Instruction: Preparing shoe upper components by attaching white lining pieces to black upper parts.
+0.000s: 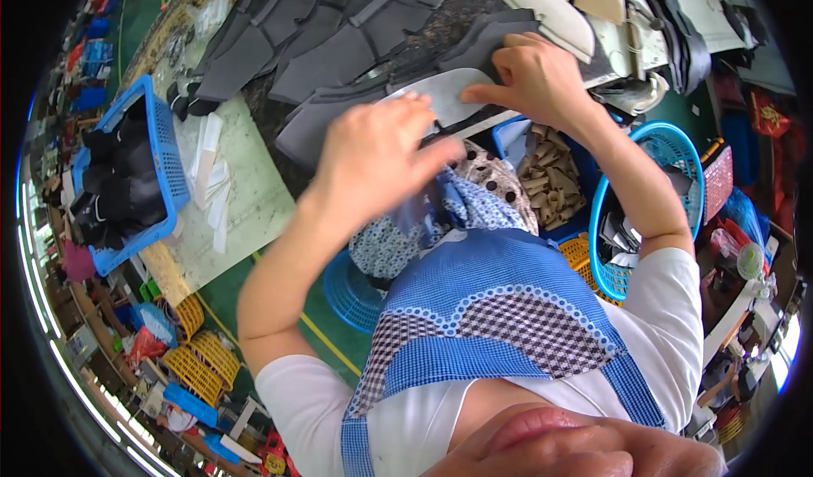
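A pale grey curved piece (453, 93) lies at the near edge of the table, over stacked dark grey cut pieces (326, 115). My left hand (373, 151), slightly blurred, hovers at its left end with fingers stretched out and thumb apart. It seems to hold nothing. My right hand (542, 75) is at the piece's right end. Its thumb reaches onto the pale piece, while its bent fingers rest by a dark grey stack (491, 41). Thumb and fingers stand apart there. What lies under my left palm is hidden.
Overlapping dark grey pieces (339, 41) cover the table beyond. Cream curved pieces (542, 7) sit far right. A blue basket of black items (174, 172) stands left beside white strips (207, 159). Below right are a blue bin of tan scraps (550, 172) and a round turquoise basket (597, 261).
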Available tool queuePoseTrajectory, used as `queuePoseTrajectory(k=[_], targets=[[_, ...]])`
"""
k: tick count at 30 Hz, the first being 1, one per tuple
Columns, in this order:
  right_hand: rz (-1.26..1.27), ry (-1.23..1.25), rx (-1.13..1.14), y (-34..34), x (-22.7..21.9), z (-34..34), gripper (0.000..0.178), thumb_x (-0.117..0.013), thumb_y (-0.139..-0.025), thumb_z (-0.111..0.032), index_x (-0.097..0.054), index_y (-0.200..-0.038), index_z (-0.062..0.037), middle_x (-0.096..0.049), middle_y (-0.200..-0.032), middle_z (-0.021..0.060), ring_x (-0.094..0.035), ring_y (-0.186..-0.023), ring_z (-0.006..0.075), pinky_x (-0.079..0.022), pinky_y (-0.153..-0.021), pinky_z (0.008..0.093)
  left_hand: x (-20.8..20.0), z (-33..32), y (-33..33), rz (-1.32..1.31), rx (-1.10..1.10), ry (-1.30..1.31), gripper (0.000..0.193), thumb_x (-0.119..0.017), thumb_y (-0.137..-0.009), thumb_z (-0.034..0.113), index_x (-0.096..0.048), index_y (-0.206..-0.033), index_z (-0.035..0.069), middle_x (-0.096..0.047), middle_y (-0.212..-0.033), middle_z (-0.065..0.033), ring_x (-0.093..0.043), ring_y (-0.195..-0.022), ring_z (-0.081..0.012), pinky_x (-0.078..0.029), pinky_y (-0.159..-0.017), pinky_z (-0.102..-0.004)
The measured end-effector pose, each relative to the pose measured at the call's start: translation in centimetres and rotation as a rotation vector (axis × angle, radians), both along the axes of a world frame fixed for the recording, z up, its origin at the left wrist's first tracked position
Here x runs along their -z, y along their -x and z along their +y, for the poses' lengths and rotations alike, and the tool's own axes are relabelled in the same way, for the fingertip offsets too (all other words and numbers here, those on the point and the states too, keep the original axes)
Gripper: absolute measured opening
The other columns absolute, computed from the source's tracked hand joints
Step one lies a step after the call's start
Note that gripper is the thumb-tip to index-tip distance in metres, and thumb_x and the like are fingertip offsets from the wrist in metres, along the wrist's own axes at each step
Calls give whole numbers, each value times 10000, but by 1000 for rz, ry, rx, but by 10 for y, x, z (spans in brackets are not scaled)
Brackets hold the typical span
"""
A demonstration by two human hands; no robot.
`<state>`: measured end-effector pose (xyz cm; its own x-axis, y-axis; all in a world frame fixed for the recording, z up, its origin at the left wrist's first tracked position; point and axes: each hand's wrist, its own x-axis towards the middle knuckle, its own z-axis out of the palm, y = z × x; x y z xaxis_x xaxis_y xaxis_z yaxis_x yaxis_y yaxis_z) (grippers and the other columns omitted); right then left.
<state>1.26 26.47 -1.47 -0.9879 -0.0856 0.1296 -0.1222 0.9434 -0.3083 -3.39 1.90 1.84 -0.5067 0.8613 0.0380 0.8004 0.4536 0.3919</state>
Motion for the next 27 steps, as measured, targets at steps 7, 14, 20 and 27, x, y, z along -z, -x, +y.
queuePoseTrajectory(k=[7, 14, 20, 27], targets=[[276, 377, 340, 2, 7, 73, 345, -728, -853, -375, -672, -874, -36, -635, -763, 77, -579, -668, 209, -486, -624, 341, 14, 19, 114, 251, -65, 132, 538, -755, -774, 364, -587, -1193, 71, -607, -1143, -118, -588, -1086, -317, -486, -916, -418], [312, 266, 449, 0, 41, 101, 420, -774, -783, -380, -671, -996, -32, -619, -869, 97, -602, -824, 261, -496, -732, 381, -17, 32, 118, 404, -135, -5, 275, -590, -860, 110, -616, -1133, 110, -700, -878, -144, -683, -760, -355, -566, -658, -432], [315, 350, 455, 3, 45, 107, 239, -719, -842, -269, -678, -844, -34, -603, -742, 98, -605, -694, 250, -484, -639, 379, -25, 12, 23, 735, 49, -349, 381, -568, -872, 4, -622, -1249, 18, -669, -1207, -110, -672, -1055, -278, -558, -882, -371], [642, 201, 424, 10, 50, 113, 168, -689, -869, -202, -699, -883, -34, -651, -781, 105, -629, -689, 252, -489, -622, 351, 24, -3, -24, 291, 4, -122, 457, -685, -873, 201, -586, -1266, -11, -603, -1293, -166, -572, -1213, -341, -447, -1045, -437]])
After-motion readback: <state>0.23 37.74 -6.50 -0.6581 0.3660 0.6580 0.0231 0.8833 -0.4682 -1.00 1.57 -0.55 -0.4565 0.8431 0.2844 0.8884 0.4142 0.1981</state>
